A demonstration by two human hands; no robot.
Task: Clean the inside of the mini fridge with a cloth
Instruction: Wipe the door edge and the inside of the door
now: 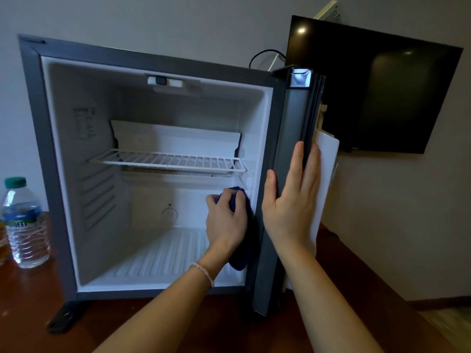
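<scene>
The mini fridge [48, 154] stands open on a wooden table, its white inside bare apart from a wire shelf [168, 161] halfway up. My left hand [225, 220] reaches into the lower compartment and grips a dark blue cloth [242, 240], holding it against the right inner wall. The cloth hangs down below my hand. My right hand [290, 200] rests flat with straight fingers on the edge of the open door [293, 123], which swings out to the right.
A plastic water bottle [24, 225] with a green cap stands on the table [30, 301] left of the fridge. A dark wall-mounted TV [382, 85] hangs behind the door. A cable loops behind the fridge top.
</scene>
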